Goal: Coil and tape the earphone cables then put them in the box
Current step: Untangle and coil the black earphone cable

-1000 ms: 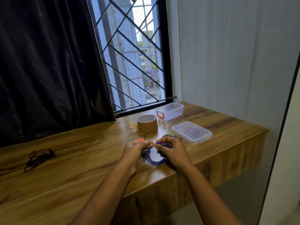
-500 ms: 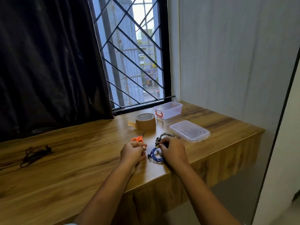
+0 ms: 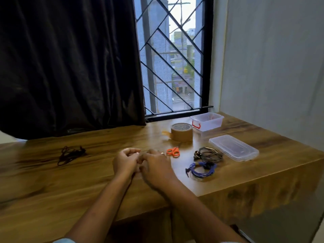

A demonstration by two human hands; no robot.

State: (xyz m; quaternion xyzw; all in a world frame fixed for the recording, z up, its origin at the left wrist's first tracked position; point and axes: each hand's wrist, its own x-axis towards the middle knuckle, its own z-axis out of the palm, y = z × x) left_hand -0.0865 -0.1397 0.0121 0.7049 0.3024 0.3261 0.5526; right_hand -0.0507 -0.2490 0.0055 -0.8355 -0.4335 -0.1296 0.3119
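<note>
Left hand (image 3: 126, 162) and right hand (image 3: 156, 168) are bunched up together mid-table with the fingers curled in toward each other. The right one's blurry, so I can't tell if either is pinching anything. Blue earphone coil (image 3: 201, 170) lies loose on the table (image 3: 87, 190) off to the right of the hands, just in front of a grey coil (image 3: 209, 155). Clear box (image 3: 206, 122) sits at the back by the window, its lid (image 3: 234, 149) off and lying flat beside the grey coil. Can't make out what's in the box. Half a second ago the right hand was on the blue coil, now it's off it. Tape roll (image 3: 182, 132) and orange scissors (image 3: 173, 151) sit between hands and box. Black tangled earphones (image 3: 70, 154) lie way off left.
</note>
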